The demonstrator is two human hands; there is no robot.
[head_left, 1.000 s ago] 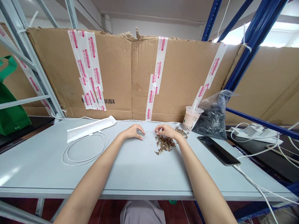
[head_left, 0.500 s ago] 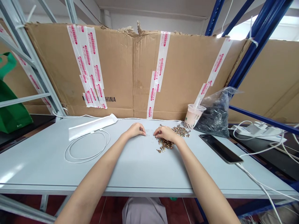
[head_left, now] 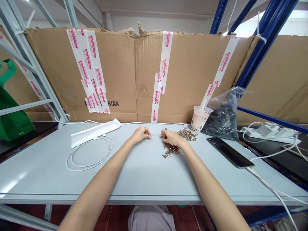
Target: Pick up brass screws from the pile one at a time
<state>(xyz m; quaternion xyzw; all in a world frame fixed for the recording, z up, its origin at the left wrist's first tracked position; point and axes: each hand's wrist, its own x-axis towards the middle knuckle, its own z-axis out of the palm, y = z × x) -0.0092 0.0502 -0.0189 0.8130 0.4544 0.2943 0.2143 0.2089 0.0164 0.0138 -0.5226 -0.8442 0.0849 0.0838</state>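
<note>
brass-coloured screws (head_left: 172, 149) sit piled on the grey table (head_left: 149, 176), right hand (head_left: 170, 137) curled over their left side, left hand (head_left: 141, 134) pinched up across a gap, can't tell if either's gripping anything

Left hand (head_left: 141, 134): fingers bent low over the table (head_left: 154, 179).
Right hand (head_left: 172, 137): curled at a heap of screws (head_left: 172, 149).
Cup (head_left: 199, 119): upright beside a bag (head_left: 220, 124).
</note>
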